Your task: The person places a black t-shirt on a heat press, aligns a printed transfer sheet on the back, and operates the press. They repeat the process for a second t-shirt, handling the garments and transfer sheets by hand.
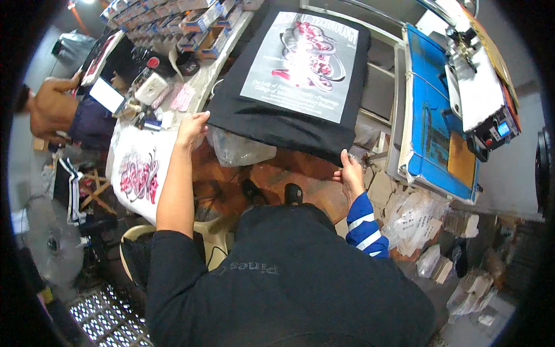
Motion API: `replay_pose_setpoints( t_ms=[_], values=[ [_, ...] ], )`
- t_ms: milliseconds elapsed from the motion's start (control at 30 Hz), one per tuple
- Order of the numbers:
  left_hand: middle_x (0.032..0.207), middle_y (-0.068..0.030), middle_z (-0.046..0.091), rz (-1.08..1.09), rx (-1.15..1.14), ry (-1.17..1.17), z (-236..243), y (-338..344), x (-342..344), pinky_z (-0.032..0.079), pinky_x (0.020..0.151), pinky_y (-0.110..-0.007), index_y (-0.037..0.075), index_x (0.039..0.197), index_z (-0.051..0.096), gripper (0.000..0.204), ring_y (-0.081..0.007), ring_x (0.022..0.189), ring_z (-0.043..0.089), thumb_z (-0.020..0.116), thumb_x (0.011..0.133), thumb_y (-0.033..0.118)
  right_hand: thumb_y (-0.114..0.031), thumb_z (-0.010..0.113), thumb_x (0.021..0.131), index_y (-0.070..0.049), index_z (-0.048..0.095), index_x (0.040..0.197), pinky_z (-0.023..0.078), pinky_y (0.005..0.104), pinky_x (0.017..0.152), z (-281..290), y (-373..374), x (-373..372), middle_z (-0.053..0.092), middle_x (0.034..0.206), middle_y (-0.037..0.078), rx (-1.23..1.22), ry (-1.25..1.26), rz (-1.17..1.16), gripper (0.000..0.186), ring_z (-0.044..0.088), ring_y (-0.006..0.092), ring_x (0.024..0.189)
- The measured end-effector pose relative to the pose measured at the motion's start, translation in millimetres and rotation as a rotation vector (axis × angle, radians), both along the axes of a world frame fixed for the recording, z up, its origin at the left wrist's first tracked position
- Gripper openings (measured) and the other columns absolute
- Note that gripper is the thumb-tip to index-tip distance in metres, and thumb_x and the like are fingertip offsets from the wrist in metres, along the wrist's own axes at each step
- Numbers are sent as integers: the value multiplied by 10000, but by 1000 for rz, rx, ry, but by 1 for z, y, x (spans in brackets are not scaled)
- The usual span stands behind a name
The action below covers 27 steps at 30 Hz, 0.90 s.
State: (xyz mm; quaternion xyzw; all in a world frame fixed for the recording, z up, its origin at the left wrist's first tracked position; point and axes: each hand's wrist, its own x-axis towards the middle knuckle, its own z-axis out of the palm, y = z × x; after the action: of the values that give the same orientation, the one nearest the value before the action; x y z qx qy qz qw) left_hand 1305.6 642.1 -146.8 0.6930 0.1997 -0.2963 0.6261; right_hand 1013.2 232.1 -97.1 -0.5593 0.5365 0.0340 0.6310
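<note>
Pinching the black cloth (277, 122) by two near corners, I've got the left hand (193, 128) and right hand (351, 174) on my feed, thumbs and fingers closed narrowly on the hem; their wide spacing seems meant to keep it taut. The cloth spreads just left of the blue frame (429, 101), its soft, matte black bordering a smooth, grey rectangular print (295, 63) with red swirls. Farther left of that frame is a pale sheet (137, 168) with similar curls; on its near side, crinkled translucent plastic (410, 222).
</note>
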Motion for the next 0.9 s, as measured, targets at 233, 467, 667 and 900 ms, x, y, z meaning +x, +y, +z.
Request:
replay_pose_setpoints(
  t_ms=[233,467,667,900],
  values=[
    [1009,-36,724,263,-461,-260,80,-44,-8,530,753,-335,71,1133,724,260,-164,771,633,720,971,274,-296,706,993,-70,678,1120,528,302,602,73,-45,41,723,1012,18,11,-655,38,260,670,162,801],
    [1057,-120,670,516,-1465,-328,132,-20,-114,490,927,-479,68,1120,643,255,-264,949,631,655,1003,295,-285,575,1055,23,666,1233,503,433,1037,279,-36,161,711,1246,155,191,-1447,304,368,690,275,1112],
    [1232,-335,644,1290,-635,-523,196,162,-371,530,1037,-467,-107,1348,510,526,-447,1086,673,579,1010,289,-94,547,1018,23,608,1333,518,436,1039,354,184,210,666,1288,171,380,-1381,1244,342,641,279,1182],
    [1615,-412,52,1172,-44,-1899,424,209,-759,46,1259,-683,-196,1530,80,921,-524,1543,-8,586,822,107,-88,669,961,31,565,1245,560,476,1041,419,481,-10,649,1218,215,1407,-1203,1482,325,645,327,1170]
  ],
)
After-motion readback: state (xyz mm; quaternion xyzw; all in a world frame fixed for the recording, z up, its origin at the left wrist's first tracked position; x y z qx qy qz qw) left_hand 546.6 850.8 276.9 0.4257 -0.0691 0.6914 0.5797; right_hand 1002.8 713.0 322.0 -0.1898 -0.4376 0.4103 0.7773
